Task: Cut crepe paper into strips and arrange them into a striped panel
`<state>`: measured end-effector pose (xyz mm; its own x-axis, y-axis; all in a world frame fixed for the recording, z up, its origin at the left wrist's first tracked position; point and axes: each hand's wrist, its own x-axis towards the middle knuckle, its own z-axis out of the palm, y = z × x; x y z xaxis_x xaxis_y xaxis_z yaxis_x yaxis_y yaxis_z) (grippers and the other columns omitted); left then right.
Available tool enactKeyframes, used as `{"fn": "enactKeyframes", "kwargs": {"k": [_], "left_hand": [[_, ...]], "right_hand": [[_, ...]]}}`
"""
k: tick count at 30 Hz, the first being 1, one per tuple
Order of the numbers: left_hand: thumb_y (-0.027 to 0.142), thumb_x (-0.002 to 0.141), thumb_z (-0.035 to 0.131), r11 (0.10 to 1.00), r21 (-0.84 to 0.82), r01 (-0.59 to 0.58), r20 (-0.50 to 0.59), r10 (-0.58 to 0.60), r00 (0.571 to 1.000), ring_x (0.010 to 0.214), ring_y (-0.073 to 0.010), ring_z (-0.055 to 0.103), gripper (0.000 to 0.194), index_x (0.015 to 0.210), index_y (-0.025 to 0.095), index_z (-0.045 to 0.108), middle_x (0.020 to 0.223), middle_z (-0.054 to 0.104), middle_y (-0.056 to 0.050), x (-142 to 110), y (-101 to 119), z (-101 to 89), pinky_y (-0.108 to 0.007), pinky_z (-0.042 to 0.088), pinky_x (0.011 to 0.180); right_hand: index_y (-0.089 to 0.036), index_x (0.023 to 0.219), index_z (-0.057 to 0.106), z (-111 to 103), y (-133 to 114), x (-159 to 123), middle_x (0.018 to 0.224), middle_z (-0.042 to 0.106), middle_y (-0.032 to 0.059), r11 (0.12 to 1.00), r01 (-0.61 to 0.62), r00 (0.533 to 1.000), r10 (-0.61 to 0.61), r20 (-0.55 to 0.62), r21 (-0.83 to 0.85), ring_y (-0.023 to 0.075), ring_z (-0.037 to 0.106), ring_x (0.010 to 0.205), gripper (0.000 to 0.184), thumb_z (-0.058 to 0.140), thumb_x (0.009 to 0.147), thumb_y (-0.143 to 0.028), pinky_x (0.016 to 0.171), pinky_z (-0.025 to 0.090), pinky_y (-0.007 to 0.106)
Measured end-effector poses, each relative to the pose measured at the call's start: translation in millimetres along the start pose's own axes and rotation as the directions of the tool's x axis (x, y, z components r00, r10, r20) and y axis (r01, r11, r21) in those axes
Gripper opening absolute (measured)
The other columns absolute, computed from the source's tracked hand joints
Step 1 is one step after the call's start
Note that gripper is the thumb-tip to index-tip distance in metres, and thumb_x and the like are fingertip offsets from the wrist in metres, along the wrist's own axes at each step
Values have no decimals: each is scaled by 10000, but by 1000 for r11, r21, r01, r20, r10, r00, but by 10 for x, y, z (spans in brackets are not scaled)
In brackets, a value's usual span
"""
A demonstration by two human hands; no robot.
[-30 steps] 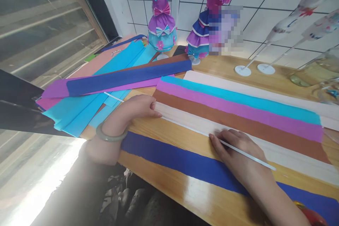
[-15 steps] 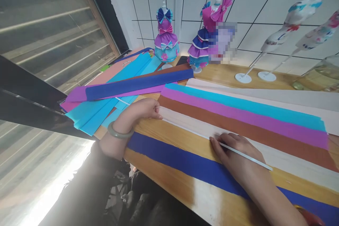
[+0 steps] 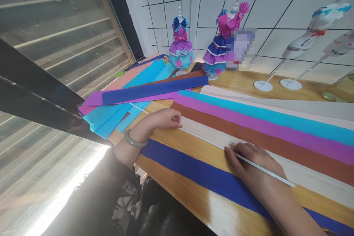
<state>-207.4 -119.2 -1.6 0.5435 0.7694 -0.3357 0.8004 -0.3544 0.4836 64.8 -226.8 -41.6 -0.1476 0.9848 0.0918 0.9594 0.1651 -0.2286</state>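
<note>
A thin white strip (image 3: 203, 138) runs along the near edge of a wide pale crepe-paper band (image 3: 199, 127) on the table. My left hand (image 3: 166, 118), with a bangle at its wrist, pinches the strip toward its far left end. Farther right, my right hand (image 3: 253, 158) grips the same strip between thumb and fingers. The strip's right end passes over the back of that hand. Nearer to me lies a dark blue paper band (image 3: 193, 164), partly covered by my right forearm. Beyond the pale band are brown (image 3: 235, 132), purple (image 3: 249, 124) and turquoise (image 3: 262, 115) bands.
Folded coloured papers (image 3: 118, 112) are heaped at the table's left end, a dark blue roll (image 3: 155, 90) across them. Two small dress forms in paper dresses (image 3: 181, 46) and two bare ones stand by the tiled wall. A clear container (image 3: 341, 90) sits far right.
The whole view has shifted, so the table and its things appear farther right and slightly lower. Both hands keep hold of the strip, the right one slightly closer to the left.
</note>
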Motion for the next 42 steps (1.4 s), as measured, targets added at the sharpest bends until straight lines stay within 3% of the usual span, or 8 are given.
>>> {"fn": "enactKeyframes", "kwargs": {"k": [8,15,21,25,27,33,36,42], "left_hand": [[466,742,523,999,18,-27,-40,28,999,599,-99,430,272,731,195,532,683,522,31,11,-61,18,-225,269,520],[526,673,581,995,94,35,-62,-30,998,582,-111,413,340,706,195,513,632,493,28,50,-10,38,-234,237,509],[506,793,422,997,-60,-55,127,62,990,633,-101,459,354,835,183,560,774,557,6,4,-59,-108,-223,305,554],[412,812,426,993,120,-6,-39,11,999,612,-111,464,282,757,172,564,706,561,-4,0,156,-150,-239,285,540],[335,795,470,988,147,-39,-67,50,996,642,-117,490,196,763,174,576,747,590,-9,53,362,-71,-240,295,549],[228,788,482,939,27,-343,49,341,939,737,-132,554,118,787,179,590,822,632,-16,307,853,386,-243,351,592],[252,794,475,943,5,-334,37,333,942,755,-145,563,129,788,186,586,833,638,-18,380,885,513,-249,358,585],[352,782,502,965,36,-260,-5,260,966,778,-168,563,159,789,209,569,826,640,-12,426,836,558,-260,351,598]], "right_hand": [[-230,670,549,24,35,11,740,627,28,999,33,999,-33,2,24,207,565,689,340,394,841,-478,599,399,318],[-223,652,546,20,32,22,721,627,34,999,44,999,-43,-5,10,199,574,674,321,421,836,-454,586,396,308],[-213,659,545,4,21,15,727,631,45,997,76,997,-76,-24,-11,191,576,668,315,404,849,-420,594,395,302],[-211,656,544,9,18,10,706,619,47,997,68,997,-69,-35,-34,195,575,677,310,412,843,-420,592,390,297],[-208,663,549,14,19,14,711,619,52,997,66,997,-67,-39,-38,192,574,681,295,424,839,-409,589,387,290],[-208,594,501,5,21,36,616,583,44,987,132,988,-139,-68,-88,172,525,577,303,422,838,-369,552,347,281],[-210,582,483,-15,0,33,600,570,40,987,122,988,-130,-85,-101,172,516,582,291,429,834,-345,558,340,279],[-211,605,480,-29,-20,20,634,580,40,992,84,994,-90,-61,-98,185,518,619,276,434,837,-353,571,343,287]]}}
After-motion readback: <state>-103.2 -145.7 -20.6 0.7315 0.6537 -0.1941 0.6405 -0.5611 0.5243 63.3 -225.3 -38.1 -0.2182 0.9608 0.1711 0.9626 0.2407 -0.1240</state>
